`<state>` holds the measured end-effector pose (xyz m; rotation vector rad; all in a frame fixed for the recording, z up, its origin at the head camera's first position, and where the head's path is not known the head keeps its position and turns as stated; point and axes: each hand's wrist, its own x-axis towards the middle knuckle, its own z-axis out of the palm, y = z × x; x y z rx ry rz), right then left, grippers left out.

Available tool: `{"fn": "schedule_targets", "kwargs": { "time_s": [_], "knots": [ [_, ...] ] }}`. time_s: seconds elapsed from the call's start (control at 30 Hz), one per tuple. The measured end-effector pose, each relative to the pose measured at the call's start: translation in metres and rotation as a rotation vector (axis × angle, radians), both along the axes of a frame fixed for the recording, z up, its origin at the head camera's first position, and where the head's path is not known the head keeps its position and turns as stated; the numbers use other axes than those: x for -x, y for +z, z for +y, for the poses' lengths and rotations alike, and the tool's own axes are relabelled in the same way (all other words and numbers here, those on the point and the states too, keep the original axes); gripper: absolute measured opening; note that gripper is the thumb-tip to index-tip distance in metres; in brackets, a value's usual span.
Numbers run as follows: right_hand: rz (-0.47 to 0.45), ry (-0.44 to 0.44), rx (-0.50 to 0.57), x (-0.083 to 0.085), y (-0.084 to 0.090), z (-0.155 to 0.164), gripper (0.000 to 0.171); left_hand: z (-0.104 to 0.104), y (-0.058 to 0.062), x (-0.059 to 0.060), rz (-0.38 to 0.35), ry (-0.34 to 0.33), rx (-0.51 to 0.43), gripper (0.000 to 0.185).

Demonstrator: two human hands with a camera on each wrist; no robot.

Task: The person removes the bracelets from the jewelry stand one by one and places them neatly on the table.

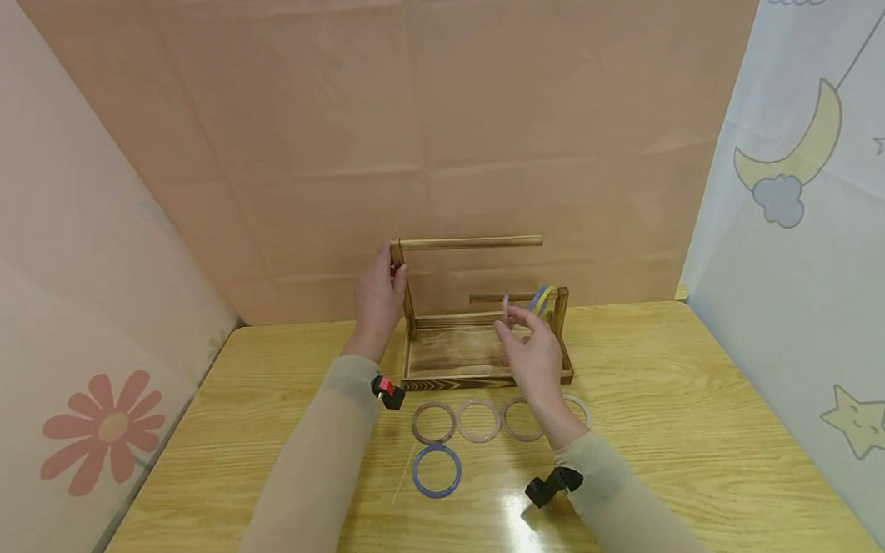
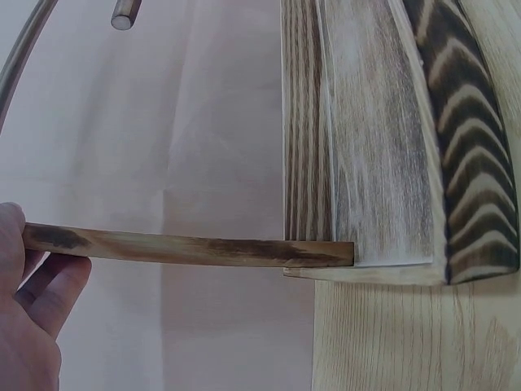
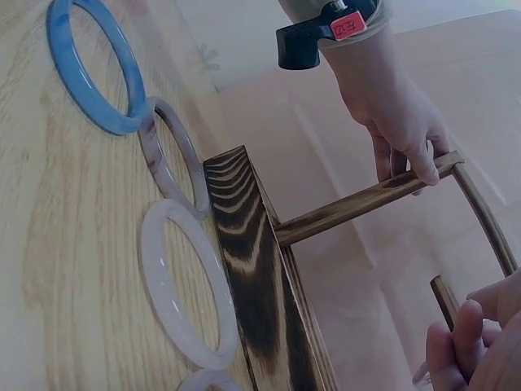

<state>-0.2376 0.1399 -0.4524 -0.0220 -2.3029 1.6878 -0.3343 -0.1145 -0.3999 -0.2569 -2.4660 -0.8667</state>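
Observation:
A dark-grained wooden rack [image 1: 455, 382] stands at the table's middle, with a tall left post, a top rod [image 1: 471, 243] and a shorter lower rod [image 1: 489, 297]. My left hand [image 1: 393, 275] grips the tall post near its top; in the right wrist view the left hand [image 3: 403, 122] wraps that post [image 3: 358, 204]. My right hand [image 1: 510, 316] pinches a pale bangle [image 1: 506, 306] that sits on the lower rod. Blue and yellow bangles [image 1: 542, 299] hang further right on that rod. The left wrist view shows my fingers [image 2: 37, 301] under the post [image 2: 187, 247].
Loose bangles lie in front of the rack: a grey one [image 1: 433, 422], a pale pink one [image 1: 477, 420], another [image 1: 518, 423] partly under my right wrist, a white one [image 1: 582, 406] and a blue one [image 1: 436, 471]. Fabric walls enclose the wooden table [image 1: 721, 429] on three sides.

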Motion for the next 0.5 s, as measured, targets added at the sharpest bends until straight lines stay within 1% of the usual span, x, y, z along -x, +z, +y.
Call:
{"fn": "schedule_targets", "kwargs": {
  "time_s": [0.17, 0.3, 0.5],
  "knots": [
    [0.014, -0.018, -0.011, 0.0042, 0.0021, -0.0006, 0.034, 0.0000, -0.0004, 0.0006, 0.002, 0.001, -0.001, 0.025],
    [0.022, -0.027, -0.041, 0.0078, 0.0034, -0.0007, 0.028, 0.0002, -0.0003, 0.0008, 0.001, 0.004, 0.002, 0.022],
    [0.019, -0.035, -0.062, 0.0092, 0.0061, -0.0035, 0.025, 0.0008, -0.0002, 0.0007, 0.009, 0.010, 0.007, 0.019]
  ]
}}
